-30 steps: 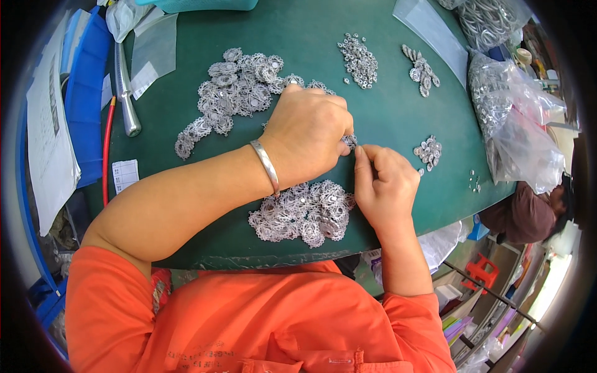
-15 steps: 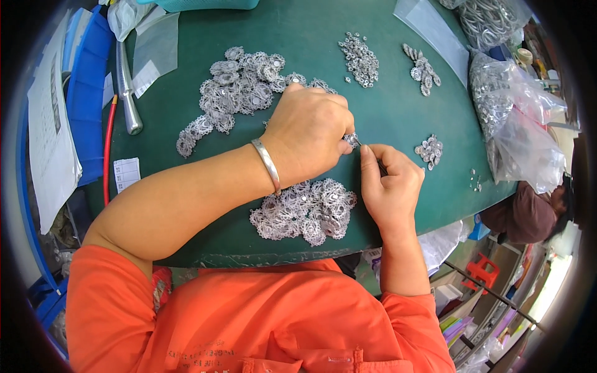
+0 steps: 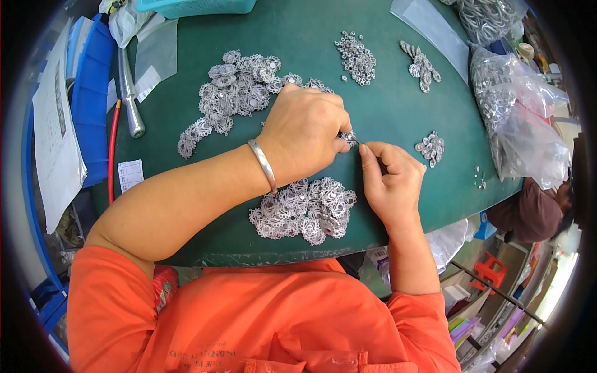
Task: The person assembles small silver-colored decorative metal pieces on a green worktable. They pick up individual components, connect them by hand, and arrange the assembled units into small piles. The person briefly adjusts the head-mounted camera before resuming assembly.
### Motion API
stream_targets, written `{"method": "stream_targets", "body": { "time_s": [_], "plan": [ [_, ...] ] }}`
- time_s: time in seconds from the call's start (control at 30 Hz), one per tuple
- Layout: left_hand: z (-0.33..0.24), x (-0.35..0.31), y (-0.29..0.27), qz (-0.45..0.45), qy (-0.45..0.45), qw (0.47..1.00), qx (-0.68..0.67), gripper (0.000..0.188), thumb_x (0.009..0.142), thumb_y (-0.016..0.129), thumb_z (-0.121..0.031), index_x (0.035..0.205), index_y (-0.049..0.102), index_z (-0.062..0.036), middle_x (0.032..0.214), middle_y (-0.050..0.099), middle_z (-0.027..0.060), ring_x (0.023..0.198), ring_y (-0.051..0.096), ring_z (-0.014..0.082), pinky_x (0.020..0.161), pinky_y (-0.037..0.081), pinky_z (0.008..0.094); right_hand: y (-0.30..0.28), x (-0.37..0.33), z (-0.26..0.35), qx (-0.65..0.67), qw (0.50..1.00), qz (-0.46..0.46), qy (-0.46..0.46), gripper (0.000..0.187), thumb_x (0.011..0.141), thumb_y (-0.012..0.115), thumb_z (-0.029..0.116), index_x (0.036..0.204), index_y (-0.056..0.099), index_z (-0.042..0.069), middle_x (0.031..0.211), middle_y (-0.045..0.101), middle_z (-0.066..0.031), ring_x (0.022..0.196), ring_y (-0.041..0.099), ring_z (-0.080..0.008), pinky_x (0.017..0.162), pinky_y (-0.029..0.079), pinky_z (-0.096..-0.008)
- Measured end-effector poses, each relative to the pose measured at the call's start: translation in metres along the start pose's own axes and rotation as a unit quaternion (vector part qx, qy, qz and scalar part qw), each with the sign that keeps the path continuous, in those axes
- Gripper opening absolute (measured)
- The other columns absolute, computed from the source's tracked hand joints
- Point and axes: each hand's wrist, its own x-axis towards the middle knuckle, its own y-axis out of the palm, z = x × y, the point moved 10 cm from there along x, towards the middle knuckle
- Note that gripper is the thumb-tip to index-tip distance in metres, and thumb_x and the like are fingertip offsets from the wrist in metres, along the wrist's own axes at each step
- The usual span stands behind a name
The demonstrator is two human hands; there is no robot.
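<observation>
L hand (image 3: 308, 127) curls, thumb & fingers nearly closed on a small silvery openwork piece (image 3: 349, 138), over the green surface (image 3: 392, 93); R hand (image 3: 392, 180) curls too, thumb & index pinching a thin dark tool (image 3: 358, 143), tip at the piece; a near pile (image 3: 301, 211) of similar pcs sits twd the body, a larger pile (image 3: 239, 87) beyond L wrist; farther out, a heap of tiny rings (image 3: 356, 59); at R, a clear bag (image 3: 491, 105) packed w/ small silvery parts; beyond it, a second bag (image 3: 488, 22) w/ thicker metal pcs; at top edge, a teal basket (image 3: 199, 5), contents unseen; far L, a blue tray (image 3: 94, 109) w/ papers (image 3: 56, 137) partly overlapping it; top L, a whitish bag (image 3: 124, 23), contents unclear.
</observation>
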Motion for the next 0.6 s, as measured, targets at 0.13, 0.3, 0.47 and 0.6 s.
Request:
{"method": "stream_targets", "body": {
  "time_s": [0.13, 0.3, 0.47, 0.6],
  "plan": [
    [0.0, 0.001, 0.0, 0.014, -0.004, 1.0, 0.004, 0.018, 0.064, 0.082, -0.014, 0.078, 0.074, -0.0071, 0.076, 0.065, 0.0025, 0.077, 0.063, 0.0223, 0.074, 0.042, 0.0372, 0.004, 0.004, 0.004, -0.006, 1.0, 0.013, -0.011, 0.007, 0.081, 0.071, 0.004, 0.076, 0.066, 0.004, 0.067, 0.064, -0.0128, 0.057, 0.063, -0.0309, 0.055, 0.05, -0.039],
    [0.001, 0.001, -0.001, 0.018, -0.005, 1.0, -0.001, 0.018, 0.064, 0.082, -0.014, 0.077, 0.073, -0.0065, 0.076, 0.066, 0.0028, 0.076, 0.064, 0.0228, 0.073, 0.042, 0.0371, 0.002, 0.002, 0.002, 0.002, 0.999, 0.043, -0.013, 0.006, 0.081, 0.071, 0.006, 0.077, 0.067, 0.004, 0.067, 0.065, -0.0126, 0.058, 0.063, -0.0311, 0.055, 0.05, -0.0386],
    [0.001, 0.002, 0.002, 0.02, -0.003, 1.0, 0.0, 0.018, 0.064, 0.082, -0.014, 0.078, 0.073, -0.0065, 0.077, 0.066, 0.0025, 0.077, 0.064, 0.0226, 0.074, 0.042, 0.0364, 0.001, 0.004, 0.001, -0.016, 1.0, 0.015, -0.006, 0.005, 0.081, 0.071, 0.006, 0.077, 0.067, 0.004, 0.069, 0.066, -0.0123, 0.06, 0.064, -0.0312, 0.057, 0.051, -0.0383],
    [0.003, 0.001, 0.002, 0.028, -0.013, 1.0, 0.007, 0.019, 0.064, 0.082, -0.014, 0.078, 0.073, -0.0069, 0.077, 0.066, 0.0023, 0.077, 0.064, 0.0224, 0.074, 0.042, 0.0364, 0.004, 0.009, 0.009, -0.005, 0.997, 0.055, -0.051, 0.005, 0.08, 0.07, 0.008, 0.077, 0.067, 0.005, 0.067, 0.065, -0.0099, 0.062, 0.065, -0.028, 0.057, 0.048, -0.0385]
  ]
}}
